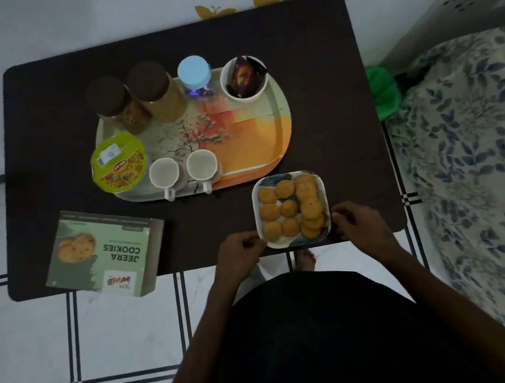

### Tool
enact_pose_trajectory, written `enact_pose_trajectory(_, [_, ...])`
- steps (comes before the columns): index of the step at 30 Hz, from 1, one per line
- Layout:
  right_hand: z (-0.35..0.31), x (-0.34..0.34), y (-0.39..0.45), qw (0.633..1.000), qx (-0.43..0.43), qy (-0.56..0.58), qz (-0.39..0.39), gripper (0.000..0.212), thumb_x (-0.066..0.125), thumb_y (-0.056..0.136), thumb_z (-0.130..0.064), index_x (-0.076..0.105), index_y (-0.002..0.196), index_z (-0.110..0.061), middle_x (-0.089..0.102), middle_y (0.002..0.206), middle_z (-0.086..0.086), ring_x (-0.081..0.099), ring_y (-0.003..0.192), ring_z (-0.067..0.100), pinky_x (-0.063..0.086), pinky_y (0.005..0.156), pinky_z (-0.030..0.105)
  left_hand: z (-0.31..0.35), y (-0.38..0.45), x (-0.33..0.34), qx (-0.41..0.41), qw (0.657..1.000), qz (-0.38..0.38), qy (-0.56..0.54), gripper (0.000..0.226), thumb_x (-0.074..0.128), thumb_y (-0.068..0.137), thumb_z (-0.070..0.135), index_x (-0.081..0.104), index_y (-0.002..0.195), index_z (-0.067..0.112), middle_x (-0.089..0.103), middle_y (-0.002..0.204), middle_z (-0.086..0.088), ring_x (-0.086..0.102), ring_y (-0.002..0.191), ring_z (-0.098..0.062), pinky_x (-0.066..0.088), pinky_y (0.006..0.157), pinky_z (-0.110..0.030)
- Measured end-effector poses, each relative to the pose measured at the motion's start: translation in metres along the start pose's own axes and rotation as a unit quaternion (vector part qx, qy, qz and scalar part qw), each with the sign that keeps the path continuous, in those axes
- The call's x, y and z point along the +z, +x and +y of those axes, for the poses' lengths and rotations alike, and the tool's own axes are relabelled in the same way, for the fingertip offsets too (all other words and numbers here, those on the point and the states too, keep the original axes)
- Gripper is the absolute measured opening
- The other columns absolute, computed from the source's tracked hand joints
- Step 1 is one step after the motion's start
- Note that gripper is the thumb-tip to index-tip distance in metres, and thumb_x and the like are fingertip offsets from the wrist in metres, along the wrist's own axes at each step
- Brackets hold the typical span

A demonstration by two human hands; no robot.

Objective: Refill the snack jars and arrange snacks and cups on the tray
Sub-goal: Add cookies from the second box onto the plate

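Cookie plate [287, 179] square to table, both hands [239, 249] gripping

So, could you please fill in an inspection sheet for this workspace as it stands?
Surface: dark table, mostly bare around the tray.
Job's things: on the tray, two brown-lidded jars, a blue-lidded jar, a white bowl of wrappers, a green snack tub, two cups; plate of cookies on the table near the tray.
Clutter: cookie box overhanging the table's near edge.
Grippers: left hand and right hand at the plate's sides.
Cables: nothing seen.
Surroundings: tiled floor, bed.
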State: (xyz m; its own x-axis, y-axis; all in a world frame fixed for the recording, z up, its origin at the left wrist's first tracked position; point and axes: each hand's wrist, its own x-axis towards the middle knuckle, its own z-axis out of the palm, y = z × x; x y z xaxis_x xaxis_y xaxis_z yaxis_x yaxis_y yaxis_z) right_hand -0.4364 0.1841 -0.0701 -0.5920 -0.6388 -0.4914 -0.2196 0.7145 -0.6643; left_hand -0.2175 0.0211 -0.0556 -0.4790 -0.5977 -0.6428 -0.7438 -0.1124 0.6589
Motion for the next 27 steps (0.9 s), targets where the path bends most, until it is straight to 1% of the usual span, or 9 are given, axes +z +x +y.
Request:
enact_pose_trajectory(2, [0.003, -0.001, 0.003, 0.999, 0.0, 0.021, -0.042, 0.018, 0.06, 0.096, -0.023, 0.069, 0.109, -0.014, 0.074, 0.087, 0.002, 0.072, 0.073, 0.014, 0.061, 0.073, 0.04, 0.001, 0.001, 0.007, -0.012, 0.999, 0.027, -0.019, 0.016, 0.071, 0.089, 0.022, 0.078, 0.104, 0.019, 0.077, 0.083, 0.002, 0.074, 0.08, -0.013, 0.06, 0.08, -0.04])
enact_pose_trajectory(4, [0.003, -0.001, 0.005, 0.996, 0.009, 0.061, -0.07, 0.017, 0.061, 0.095, -0.018, 0.068, 0.109, -0.01, 0.073, 0.082, 0.003, 0.072, 0.068, 0.011, 0.061, 0.067, 0.032, 0.003, 0.001, 0.013, -0.008, 0.998, 0.055, -0.031, 0.015, 0.072, 0.089, 0.018, 0.079, 0.103, 0.017, 0.077, 0.084, -0.001, 0.073, 0.079, -0.015, 0.06, 0.074, -0.035])
enact_pose_trajectory(5, [0.002, -0.001, 0.006, 0.994, 0.014, 0.079, -0.077, 0.016, 0.063, 0.095, -0.015, 0.067, 0.108, -0.009, 0.072, 0.08, 0.002, 0.071, 0.067, 0.011, 0.06, 0.064, 0.028, 0.003, 0.0, 0.015, -0.007, 0.997, 0.064, -0.044, 0.017, 0.072, 0.089, 0.016, 0.078, 0.105, 0.015, 0.077, 0.086, -0.003, 0.073, 0.078, -0.015, 0.059, 0.069, -0.03])
enact_pose_trajectory(7, [0.002, 0.0, 0.006, 0.991, 0.018, 0.106, -0.081, 0.012, 0.064, 0.093, -0.011, 0.067, 0.105, -0.009, 0.072, 0.077, 0.002, 0.072, 0.067, 0.014, 0.06, 0.064, 0.027, 0.002, -0.002, 0.019, -0.012, 0.994, 0.069, -0.086, 0.021, 0.071, 0.089, 0.009, 0.077, 0.109, 0.009, 0.077, 0.09, -0.007, 0.073, 0.079, -0.018, 0.058, 0.065, -0.025])
enact_pose_trajectory(11, [0.003, 0.002, 0.007, 0.983, 0.052, 0.159, -0.071, 0.015, 0.068, 0.089, -0.004, 0.066, 0.103, 0.0, 0.072, 0.077, 0.009, 0.072, 0.066, 0.019, 0.06, 0.063, 0.029, 0.0, -0.002, 0.021, -0.015, 0.988, 0.067, -0.138, 0.018, 0.075, 0.086, 0.007, 0.077, 0.104, 0.012, 0.078, 0.09, -0.008, 0.075, 0.085, -0.027, 0.062, 0.078, -0.043])
enact_pose_trajectory(15, [0.005, -0.001, 0.01, 0.984, 0.066, 0.154, -0.065, 0.014, 0.073, 0.083, -0.004, 0.069, 0.096, -0.007, 0.073, 0.078, 0.011, 0.073, 0.068, 0.024, 0.062, 0.07, 0.042, 0.003, -0.004, 0.023, -0.013, 0.985, 0.065, -0.158, 0.019, 0.075, 0.085, 0.005, 0.078, 0.101, 0.014, 0.078, 0.088, -0.008, 0.074, 0.087, -0.03, 0.061, 0.08, -0.046])
enact_pose_trajectory(19, [-0.005, -0.009, 0.007, 0.983, 0.074, 0.168, -0.014, 0.015, 0.072, 0.079, -0.001, 0.068, 0.089, -0.012, 0.072, 0.077, 0.011, 0.073, 0.067, 0.027, 0.062, 0.067, 0.046, 0.012, -0.003, 0.019, -0.008, 0.981, 0.061, -0.183, 0.02, 0.075, 0.085, 0.007, 0.079, 0.103, 0.014, 0.078, 0.089, -0.008, 0.073, 0.09, -0.034, 0.06, 0.082, -0.05])
enact_pose_trajectory(24, [-0.028, -0.018, 0.025, 0.985, 0.038, 0.164, 0.024, 0.011, 0.073, 0.078, -0.001, 0.068, 0.085, -0.009, 0.071, 0.071, 0.008, 0.071, 0.061, 0.024, 0.061, 0.065, 0.042, 0.033, 0.006, 0.007, 0.032, 0.976, 0.079, -0.201, 0.02, 0.075, 0.086, 0.011, 0.077, 0.106, 0.014, 0.078, 0.092, -0.002, 0.072, 0.085, -0.016, 0.06, 0.08, -0.035])
enact_pose_trajectory(27, [-0.045, -0.021, 0.044, 0.988, 0.016, 0.151, 0.024, 0.011, 0.075, 0.078, -0.005, 0.068, 0.083, -0.013, 0.072, 0.072, 0.005, 0.072, 0.062, 0.022, 0.062, 0.065, 0.041, 0.041, 0.015, -0.004, 0.06, 0.972, 0.097, -0.206, 0.019, 0.072, 0.089, 0.009, 0.076, 0.106, 0.014, 0.077, 0.092, -0.004, 0.072, 0.082, -0.014, 0.058, 0.078, -0.03])
